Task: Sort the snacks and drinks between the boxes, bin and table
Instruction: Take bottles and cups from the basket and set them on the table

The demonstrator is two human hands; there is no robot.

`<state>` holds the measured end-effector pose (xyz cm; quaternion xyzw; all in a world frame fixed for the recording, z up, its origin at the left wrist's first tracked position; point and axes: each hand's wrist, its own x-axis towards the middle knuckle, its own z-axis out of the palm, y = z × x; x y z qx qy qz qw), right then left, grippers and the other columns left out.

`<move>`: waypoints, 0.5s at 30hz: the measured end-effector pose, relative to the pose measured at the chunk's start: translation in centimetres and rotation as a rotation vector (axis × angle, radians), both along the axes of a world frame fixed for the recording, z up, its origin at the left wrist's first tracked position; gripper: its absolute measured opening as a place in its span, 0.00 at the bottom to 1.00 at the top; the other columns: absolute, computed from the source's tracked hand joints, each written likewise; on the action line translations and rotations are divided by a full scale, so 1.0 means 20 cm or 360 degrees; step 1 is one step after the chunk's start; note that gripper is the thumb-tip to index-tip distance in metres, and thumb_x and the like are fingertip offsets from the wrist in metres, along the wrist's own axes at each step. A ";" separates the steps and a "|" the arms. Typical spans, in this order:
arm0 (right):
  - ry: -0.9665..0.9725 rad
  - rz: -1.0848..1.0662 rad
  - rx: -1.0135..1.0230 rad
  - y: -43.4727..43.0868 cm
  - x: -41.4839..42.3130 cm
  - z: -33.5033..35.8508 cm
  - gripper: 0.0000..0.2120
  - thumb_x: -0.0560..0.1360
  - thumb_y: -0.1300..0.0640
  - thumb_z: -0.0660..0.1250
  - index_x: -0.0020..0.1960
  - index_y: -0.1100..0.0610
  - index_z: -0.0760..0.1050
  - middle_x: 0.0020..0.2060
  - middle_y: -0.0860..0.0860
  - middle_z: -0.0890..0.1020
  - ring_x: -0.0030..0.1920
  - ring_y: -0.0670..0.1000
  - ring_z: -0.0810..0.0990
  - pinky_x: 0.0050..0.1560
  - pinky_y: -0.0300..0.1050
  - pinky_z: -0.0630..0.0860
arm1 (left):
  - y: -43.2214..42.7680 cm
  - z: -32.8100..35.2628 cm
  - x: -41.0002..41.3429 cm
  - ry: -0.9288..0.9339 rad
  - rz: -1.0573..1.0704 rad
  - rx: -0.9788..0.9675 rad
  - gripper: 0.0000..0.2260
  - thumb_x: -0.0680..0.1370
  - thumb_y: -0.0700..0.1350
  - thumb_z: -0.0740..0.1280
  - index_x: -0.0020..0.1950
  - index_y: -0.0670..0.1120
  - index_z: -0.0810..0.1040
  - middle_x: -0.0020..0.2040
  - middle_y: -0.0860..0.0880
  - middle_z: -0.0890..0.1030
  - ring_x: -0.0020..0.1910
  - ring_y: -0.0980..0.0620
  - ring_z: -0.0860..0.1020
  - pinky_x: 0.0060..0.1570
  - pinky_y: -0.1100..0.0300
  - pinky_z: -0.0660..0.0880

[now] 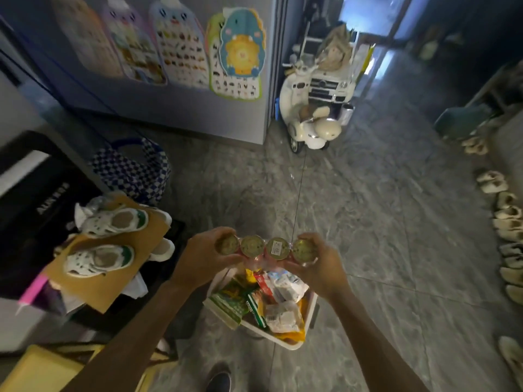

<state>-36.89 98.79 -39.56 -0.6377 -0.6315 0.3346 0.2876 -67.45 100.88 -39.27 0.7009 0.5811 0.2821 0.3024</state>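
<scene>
A row of small drink bottles (264, 247) with gold foil lids, wrapped together as one pack, is held level in front of me. My left hand (205, 257) grips its left end and my right hand (318, 267) grips its right end. Directly below the pack stands a white bin (285, 342) on the floor, filled with snack packets in green, red, white and yellow wrappers (263, 301). The lower parts of the bottles are hidden behind my fingers and the lids.
To the left, a cardboard sheet (113, 275) carries white children's shoes, above dark boxes. A checkered bag (133, 171) stands behind it. A yellow box (42, 372) is at bottom left. A toy scooter (314, 120) stands ahead and slippers (506, 219) line the right.
</scene>
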 end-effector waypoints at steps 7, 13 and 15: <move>0.0116 0.0220 0.0325 -0.10 -0.23 0.41 0.34 0.60 0.18 0.73 0.56 0.39 0.77 0.47 0.39 0.83 0.46 0.41 0.83 0.47 0.40 0.81 | -0.38 0.44 -0.18 0.0087 0.0374 0.0131 0.33 0.64 0.66 0.81 0.63 0.51 0.84 0.51 0.57 0.85 0.49 0.58 0.83 0.49 0.63 0.79; 0.0236 0.0634 0.0378 -0.18 -0.60 0.57 0.38 0.62 0.21 0.76 0.61 0.45 0.80 0.46 0.33 0.81 0.50 0.33 0.82 0.49 0.39 0.82 | -0.87 0.63 -0.45 0.0110 0.0880 0.0160 0.28 0.67 0.55 0.85 0.65 0.52 0.84 0.56 0.57 0.83 0.55 0.57 0.80 0.54 0.63 0.74; 0.0211 0.0813 0.0388 -0.23 -0.76 0.58 0.35 0.62 0.30 0.84 0.62 0.46 0.80 0.49 0.36 0.84 0.51 0.36 0.84 0.50 0.44 0.84 | -1.06 0.68 -0.54 0.0140 0.1059 0.0121 0.26 0.68 0.54 0.84 0.65 0.54 0.83 0.55 0.57 0.83 0.52 0.58 0.80 0.51 0.63 0.74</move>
